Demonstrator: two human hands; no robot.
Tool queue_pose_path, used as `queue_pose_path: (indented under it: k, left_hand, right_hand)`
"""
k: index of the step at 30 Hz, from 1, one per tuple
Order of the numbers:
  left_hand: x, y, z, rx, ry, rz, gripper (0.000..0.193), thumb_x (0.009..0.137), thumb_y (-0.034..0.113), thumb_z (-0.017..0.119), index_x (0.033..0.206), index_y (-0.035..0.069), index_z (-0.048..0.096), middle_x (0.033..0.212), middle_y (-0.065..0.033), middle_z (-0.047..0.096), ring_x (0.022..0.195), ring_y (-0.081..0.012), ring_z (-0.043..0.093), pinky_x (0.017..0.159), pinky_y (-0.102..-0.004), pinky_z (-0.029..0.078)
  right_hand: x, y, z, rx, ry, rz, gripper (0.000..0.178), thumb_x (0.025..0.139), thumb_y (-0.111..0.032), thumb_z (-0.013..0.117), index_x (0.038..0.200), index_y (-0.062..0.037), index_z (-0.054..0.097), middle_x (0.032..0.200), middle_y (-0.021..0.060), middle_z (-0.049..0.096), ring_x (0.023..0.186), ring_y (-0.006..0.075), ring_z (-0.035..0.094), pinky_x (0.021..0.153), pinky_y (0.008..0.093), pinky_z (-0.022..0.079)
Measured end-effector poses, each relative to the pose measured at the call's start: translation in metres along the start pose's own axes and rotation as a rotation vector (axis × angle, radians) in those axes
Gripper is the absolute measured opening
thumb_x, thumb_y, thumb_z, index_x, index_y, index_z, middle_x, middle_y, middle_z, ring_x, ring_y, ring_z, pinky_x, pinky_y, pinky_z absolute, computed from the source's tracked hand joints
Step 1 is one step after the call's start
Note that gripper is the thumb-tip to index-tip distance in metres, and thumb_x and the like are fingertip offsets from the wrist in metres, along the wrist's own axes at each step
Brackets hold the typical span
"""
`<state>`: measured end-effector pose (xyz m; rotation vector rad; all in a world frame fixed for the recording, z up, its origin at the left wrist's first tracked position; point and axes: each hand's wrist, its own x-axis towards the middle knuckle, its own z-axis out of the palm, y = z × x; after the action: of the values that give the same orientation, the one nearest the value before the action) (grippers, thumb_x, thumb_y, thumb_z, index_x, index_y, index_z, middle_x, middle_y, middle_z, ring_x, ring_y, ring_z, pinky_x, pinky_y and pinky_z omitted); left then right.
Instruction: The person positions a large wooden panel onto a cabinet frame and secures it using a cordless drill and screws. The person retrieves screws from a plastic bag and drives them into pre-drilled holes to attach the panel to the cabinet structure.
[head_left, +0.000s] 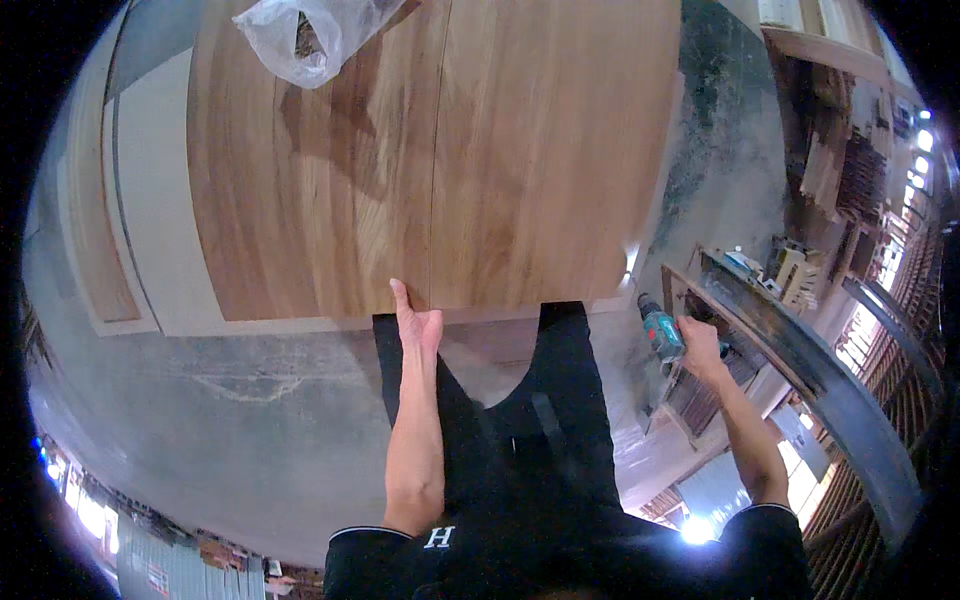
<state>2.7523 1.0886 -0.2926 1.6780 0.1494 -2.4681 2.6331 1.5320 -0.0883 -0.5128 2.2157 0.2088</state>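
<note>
My left hand is at the near edge of a large wooden panel. One finger is stretched out over the panel's top and a shorter digit sticks out to the right; the remaining fingers are hidden, and nothing shows held. Off to the right, my right hand is wrapped round the handle of a teal and black cordless drill. The drill is beyond the panel's near right corner, apart from the wood, its chuck facing up and left. A translucent plastic bag with brownish contents lies on the panel's far left part.
Pale boards extend beneath and left of the panel. A long metal beam runs along the right, with small boxes beside it. Stacked timber stands at the far right. Grey concrete floor surrounds my legs.
</note>
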Motion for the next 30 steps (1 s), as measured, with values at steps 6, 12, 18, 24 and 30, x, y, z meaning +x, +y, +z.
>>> queue_pose_path:
  k: [6,12,18,24,30]
  left_hand:
    - [0.005,0.001,-0.004,0.006,0.064,-0.025,0.068,0.082,0.04,0.066,0.136,0.01,0.038,0.139,-0.0044,0.042,0.13,-0.0238,0.036,0.111,-0.0419,0.027]
    - [0.011,-0.002,-0.012,0.02,0.002,-0.006,0.069,0.082,0.042,0.065,0.136,0.01,0.038,0.14,-0.0036,0.041,0.13,-0.0234,0.035,0.112,-0.0424,0.025]
    - [0.004,-0.001,0.002,0.004,0.0,-0.03,0.069,0.084,0.042,0.063,0.137,0.009,0.036,0.141,-0.004,0.04,0.13,-0.0232,0.035,0.112,-0.042,0.024]
    - [0.004,0.002,-0.011,0.049,0.034,0.038,0.065,0.084,0.04,0.062,0.135,0.007,0.039,0.138,-0.0035,0.043,0.128,-0.0223,0.038,0.11,-0.0413,0.028]
    - [0.007,-0.005,-0.008,0.122,0.068,0.228,0.051,0.088,0.031,0.059,0.128,0.002,0.046,0.13,-0.0064,0.051,0.119,-0.0214,0.047,0.105,-0.038,0.036]
  right_hand:
    - [-0.006,-0.027,0.007,0.108,0.029,0.14,0.042,0.064,-0.028,0.074,0.094,-0.0057,0.053,0.085,0.0145,0.061,0.079,0.0354,0.061,0.065,0.044,0.046]
    - [-0.007,-0.008,0.007,0.23,0.04,0.116,0.052,0.063,-0.025,0.072,0.108,-0.007,0.055,0.087,0.0126,0.061,0.083,0.034,0.061,0.067,0.045,0.044]
    - [-0.002,-0.005,0.0,0.173,0.082,0.073,0.038,0.062,-0.016,0.071,0.095,-0.0053,0.054,0.08,0.0165,0.059,0.076,0.0391,0.058,0.063,0.0468,0.042]
    - [0.0,-0.008,-0.007,0.224,0.037,0.072,0.032,0.063,-0.015,0.071,0.09,-0.0056,0.056,0.078,0.0181,0.059,0.075,0.0403,0.058,0.063,0.0465,0.043]
    - [0.009,0.004,-0.02,0.215,0.012,0.054,0.035,0.06,-0.016,0.074,0.089,-0.0054,0.056,0.077,0.0171,0.06,0.075,0.0381,0.059,0.063,0.0448,0.046]
